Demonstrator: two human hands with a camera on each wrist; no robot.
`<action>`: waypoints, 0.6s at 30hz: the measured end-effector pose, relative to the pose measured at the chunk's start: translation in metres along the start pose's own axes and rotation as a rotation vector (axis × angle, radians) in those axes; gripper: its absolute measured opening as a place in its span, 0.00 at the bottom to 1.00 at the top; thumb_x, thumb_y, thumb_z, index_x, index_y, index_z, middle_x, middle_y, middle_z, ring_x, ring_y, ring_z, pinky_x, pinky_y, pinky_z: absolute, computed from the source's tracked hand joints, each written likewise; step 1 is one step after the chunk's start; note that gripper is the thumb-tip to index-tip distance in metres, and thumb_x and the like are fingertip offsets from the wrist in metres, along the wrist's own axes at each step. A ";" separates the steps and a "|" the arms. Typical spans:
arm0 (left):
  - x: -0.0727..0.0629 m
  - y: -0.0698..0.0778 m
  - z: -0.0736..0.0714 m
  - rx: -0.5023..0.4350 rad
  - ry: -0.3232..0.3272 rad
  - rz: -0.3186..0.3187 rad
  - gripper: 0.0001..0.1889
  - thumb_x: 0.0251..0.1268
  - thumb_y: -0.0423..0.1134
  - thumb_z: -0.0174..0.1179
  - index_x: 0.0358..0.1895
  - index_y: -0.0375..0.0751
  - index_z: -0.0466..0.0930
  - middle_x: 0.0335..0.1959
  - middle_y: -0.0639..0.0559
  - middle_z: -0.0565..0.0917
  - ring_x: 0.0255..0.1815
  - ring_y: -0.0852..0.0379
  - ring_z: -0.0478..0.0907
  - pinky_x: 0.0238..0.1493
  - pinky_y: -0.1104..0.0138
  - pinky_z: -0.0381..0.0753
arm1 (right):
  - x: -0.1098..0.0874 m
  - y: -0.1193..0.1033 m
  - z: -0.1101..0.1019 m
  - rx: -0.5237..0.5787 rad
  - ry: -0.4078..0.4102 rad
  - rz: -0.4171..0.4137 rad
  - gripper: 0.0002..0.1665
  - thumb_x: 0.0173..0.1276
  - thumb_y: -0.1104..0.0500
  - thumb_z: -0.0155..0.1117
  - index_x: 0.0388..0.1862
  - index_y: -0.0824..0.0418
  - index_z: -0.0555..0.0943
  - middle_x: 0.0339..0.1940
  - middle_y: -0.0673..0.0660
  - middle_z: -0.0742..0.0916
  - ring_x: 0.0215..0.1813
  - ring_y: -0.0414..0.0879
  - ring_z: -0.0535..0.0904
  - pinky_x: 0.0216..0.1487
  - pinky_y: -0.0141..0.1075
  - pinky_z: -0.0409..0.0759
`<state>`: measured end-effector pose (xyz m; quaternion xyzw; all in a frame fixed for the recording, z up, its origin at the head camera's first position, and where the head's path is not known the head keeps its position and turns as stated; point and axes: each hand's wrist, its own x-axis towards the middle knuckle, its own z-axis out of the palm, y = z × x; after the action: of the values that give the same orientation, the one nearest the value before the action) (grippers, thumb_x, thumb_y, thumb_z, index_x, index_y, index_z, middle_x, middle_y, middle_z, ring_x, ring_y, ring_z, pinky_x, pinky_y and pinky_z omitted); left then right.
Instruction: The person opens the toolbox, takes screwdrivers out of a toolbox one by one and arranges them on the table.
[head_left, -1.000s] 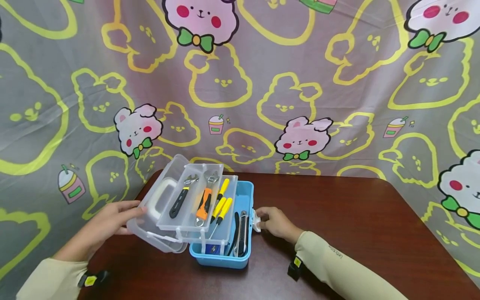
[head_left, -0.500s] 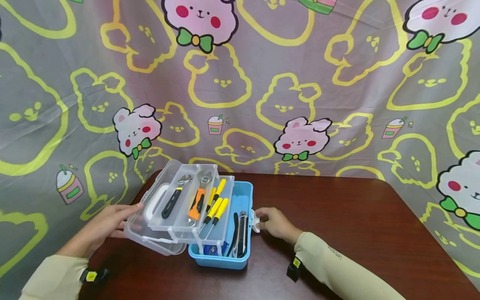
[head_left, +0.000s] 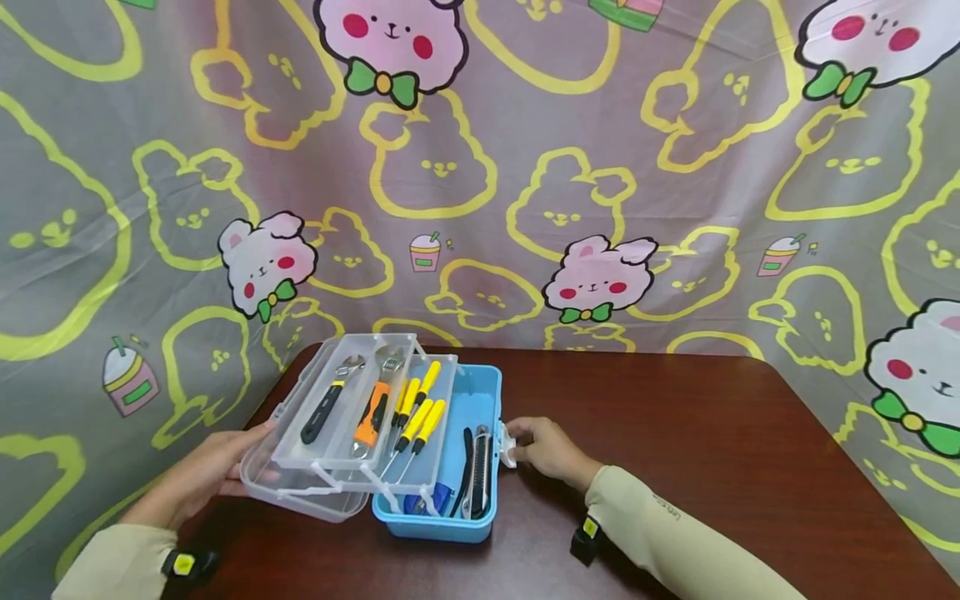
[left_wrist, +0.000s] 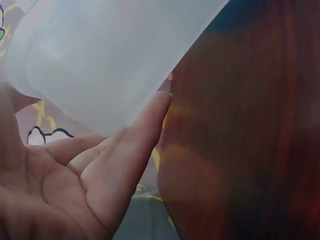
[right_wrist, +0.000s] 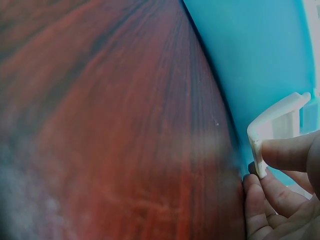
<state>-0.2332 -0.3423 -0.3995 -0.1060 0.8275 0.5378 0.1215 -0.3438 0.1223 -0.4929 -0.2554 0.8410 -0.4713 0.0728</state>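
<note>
The left hand (head_left: 206, 471) grips the translucent lid (head_left: 326, 502), now lower at centre-left, so the blue toolbox (head_left: 438, 531), lower centre, seems opened wider; the right hand (head_left: 553, 447) pinches its white latch (head_left: 507, 446).

Head view: high, facing forward-down across worktop (head_left: 660, 467). Left wrist view: close on clear lid (left_wrist: 110, 55). Right: close on white latch (right_wrist: 274, 113). Worktop shared by all.

Holds clear lid (head_left: 318, 503) at its outer edge with left hand (head_left: 206, 473). Pinches white latch (head_left: 507, 452) on blue toolbox (head_left: 438, 530) with right hand (head_left: 553, 450).
</note>
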 end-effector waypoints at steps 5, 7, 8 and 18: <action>0.003 -0.013 0.003 -0.055 -0.024 0.014 0.41 0.75 0.61 0.43 0.65 0.19 0.60 0.41 0.40 0.85 0.39 0.45 0.85 0.40 0.52 0.83 | 0.001 -0.001 0.000 0.001 0.003 -0.010 0.16 0.61 0.71 0.67 0.49 0.62 0.83 0.39 0.54 0.84 0.26 0.44 0.77 0.24 0.37 0.78; 0.004 -0.018 0.004 -0.074 -0.027 0.020 0.40 0.75 0.61 0.43 0.65 0.20 0.61 0.41 0.39 0.85 0.39 0.45 0.85 0.40 0.52 0.83 | 0.001 -0.001 -0.001 0.001 0.002 -0.013 0.17 0.61 0.71 0.67 0.49 0.63 0.83 0.39 0.55 0.84 0.25 0.44 0.77 0.24 0.38 0.78; 0.005 -0.020 0.005 -0.080 -0.028 0.023 0.39 0.75 0.61 0.43 0.65 0.21 0.63 0.41 0.39 0.85 0.39 0.46 0.85 0.40 0.52 0.83 | 0.001 -0.002 -0.001 0.003 0.001 -0.010 0.17 0.61 0.71 0.67 0.49 0.63 0.83 0.39 0.55 0.84 0.25 0.44 0.77 0.24 0.38 0.78; 0.013 -0.033 0.011 -0.152 -0.053 0.051 0.29 0.75 0.59 0.44 0.57 0.36 0.78 0.40 0.40 0.85 0.38 0.45 0.85 0.39 0.51 0.83 | 0.001 -0.002 -0.002 -0.017 0.008 -0.002 0.17 0.61 0.70 0.67 0.50 0.63 0.83 0.39 0.54 0.84 0.26 0.45 0.77 0.24 0.39 0.78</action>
<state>-0.2347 -0.3461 -0.4370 -0.0794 0.7832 0.6046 0.1214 -0.3443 0.1224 -0.4903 -0.2552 0.8450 -0.4651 0.0668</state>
